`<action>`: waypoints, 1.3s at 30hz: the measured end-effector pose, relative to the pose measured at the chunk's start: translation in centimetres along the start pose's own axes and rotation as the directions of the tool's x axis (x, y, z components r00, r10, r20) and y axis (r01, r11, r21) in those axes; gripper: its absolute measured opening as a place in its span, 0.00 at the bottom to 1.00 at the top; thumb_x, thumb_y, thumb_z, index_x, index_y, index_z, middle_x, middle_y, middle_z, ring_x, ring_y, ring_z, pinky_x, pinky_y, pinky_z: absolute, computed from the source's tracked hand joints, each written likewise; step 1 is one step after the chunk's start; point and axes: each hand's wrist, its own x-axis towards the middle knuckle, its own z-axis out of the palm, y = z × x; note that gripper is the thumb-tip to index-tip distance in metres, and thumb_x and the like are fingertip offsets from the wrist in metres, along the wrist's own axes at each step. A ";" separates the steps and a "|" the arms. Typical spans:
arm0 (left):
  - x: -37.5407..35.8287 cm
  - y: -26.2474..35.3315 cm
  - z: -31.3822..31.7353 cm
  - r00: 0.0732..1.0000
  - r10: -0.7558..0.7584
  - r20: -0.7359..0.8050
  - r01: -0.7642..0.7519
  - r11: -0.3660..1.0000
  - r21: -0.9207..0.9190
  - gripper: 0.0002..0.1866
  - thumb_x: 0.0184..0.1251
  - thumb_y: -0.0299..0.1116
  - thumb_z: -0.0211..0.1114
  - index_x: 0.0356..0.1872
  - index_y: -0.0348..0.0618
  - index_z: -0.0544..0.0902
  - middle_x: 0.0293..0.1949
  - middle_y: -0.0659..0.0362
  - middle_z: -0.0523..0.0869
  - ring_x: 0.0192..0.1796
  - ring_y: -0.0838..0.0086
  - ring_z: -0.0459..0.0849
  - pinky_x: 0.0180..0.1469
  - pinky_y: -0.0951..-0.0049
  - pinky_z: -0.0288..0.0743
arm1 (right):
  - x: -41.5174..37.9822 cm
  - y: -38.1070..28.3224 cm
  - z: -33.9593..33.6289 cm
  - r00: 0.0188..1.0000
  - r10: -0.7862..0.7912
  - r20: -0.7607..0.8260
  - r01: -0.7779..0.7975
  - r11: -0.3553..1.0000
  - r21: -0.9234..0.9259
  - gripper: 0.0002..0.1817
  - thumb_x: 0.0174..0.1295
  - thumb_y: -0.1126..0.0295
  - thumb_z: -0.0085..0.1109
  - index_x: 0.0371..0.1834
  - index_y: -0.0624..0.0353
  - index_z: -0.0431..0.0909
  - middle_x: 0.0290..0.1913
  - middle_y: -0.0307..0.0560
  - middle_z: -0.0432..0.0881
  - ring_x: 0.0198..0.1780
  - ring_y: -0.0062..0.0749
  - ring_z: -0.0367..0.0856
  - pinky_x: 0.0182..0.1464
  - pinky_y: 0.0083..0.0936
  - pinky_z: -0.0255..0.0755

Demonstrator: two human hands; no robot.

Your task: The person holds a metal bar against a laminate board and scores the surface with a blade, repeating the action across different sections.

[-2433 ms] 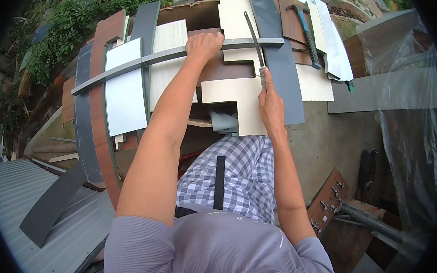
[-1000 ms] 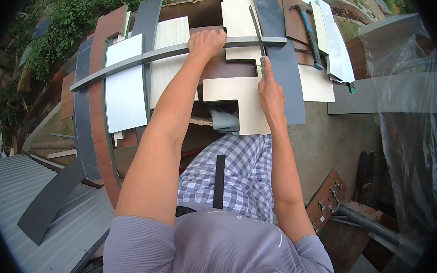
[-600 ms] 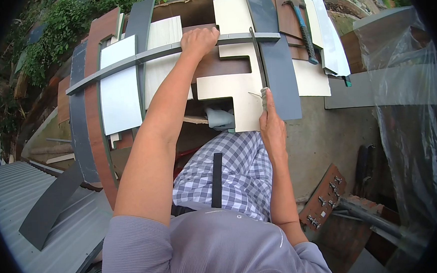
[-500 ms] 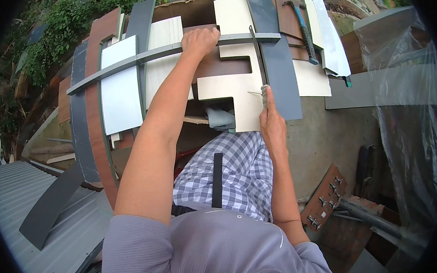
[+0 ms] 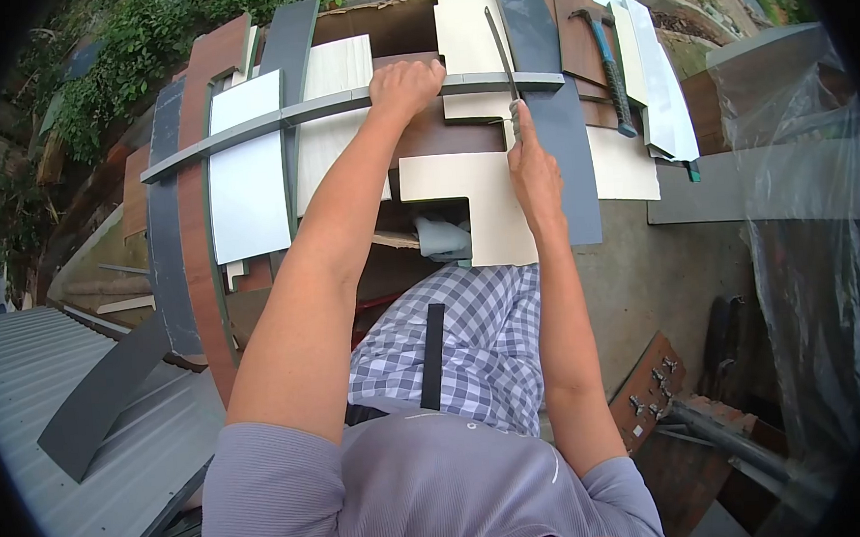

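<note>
A long grey metal bar (image 5: 317,106) lies across several boards. My left hand (image 5: 406,90) is closed round the bar near its middle. My right hand (image 5: 534,169) grips the handle of a thin saw (image 5: 501,49), its forefinger stretched along the handle. The blade points away from me and crosses the bar near its right end. Under the bar are a cream board (image 5: 465,30) with notches cut in it and a dark grey board (image 5: 578,161).
A hammer (image 5: 611,70) with a blue and black handle rests on boards at the right. Clear plastic sheeting (image 5: 800,206) hangs at the far right. Corrugated metal (image 5: 73,389) is at lower left, and a brown board with metal fittings (image 5: 646,393) at lower right.
My right hand has moved forward with the saw, away from my body, so its handle is nearer the bar. My left hand stays on the bar. The view has shifted slightly.
</note>
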 end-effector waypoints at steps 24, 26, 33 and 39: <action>0.1 0.1 0.2 1.000 0.003 -0.001 -0.003 1.000 0.018 0.32 0.65 0.48 0.37 0.25 0.33 0.85 0.32 0.38 0.84 0.40 0.47 0.84 0.49 0.54 0.75 | -0.4 0.0 0.8 0.999 0.024 -0.039 -0.022 0.999 0.046 0.33 0.62 0.73 0.46 0.72 0.42 0.55 0.31 0.59 0.81 0.33 0.53 0.81 0.38 0.46 0.70; 0.0 0.0 0.0 1.000 0.003 -0.004 -0.003 1.000 0.014 0.32 0.65 0.48 0.37 0.24 0.33 0.85 0.31 0.38 0.84 0.40 0.48 0.84 0.49 0.54 0.75 | 0.0 -0.4 0.9 0.999 0.042 -0.021 -0.042 0.999 0.013 0.32 0.62 0.73 0.45 0.72 0.43 0.55 0.31 0.58 0.81 0.33 0.53 0.81 0.37 0.46 0.71; 0.1 0.3 -0.1 1.000 0.000 0.007 0.000 1.000 0.006 0.31 0.65 0.48 0.37 0.25 0.34 0.85 0.32 0.40 0.84 0.40 0.48 0.84 0.49 0.54 0.75 | -2.6 0.0 -1.0 0.996 0.069 0.055 -0.072 0.997 0.041 0.31 0.64 0.70 0.44 0.73 0.38 0.54 0.34 0.64 0.81 0.36 0.60 0.80 0.40 0.50 0.68; 0.1 0.2 -0.1 0.999 -0.003 0.035 0.003 1.000 0.005 0.31 0.65 0.48 0.37 0.27 0.34 0.85 0.34 0.40 0.84 0.41 0.48 0.83 0.50 0.55 0.74 | -7.2 1.7 -0.6 0.999 0.048 0.017 -0.048 0.998 0.038 0.33 0.64 0.72 0.45 0.73 0.37 0.53 0.35 0.62 0.81 0.35 0.58 0.81 0.40 0.50 0.68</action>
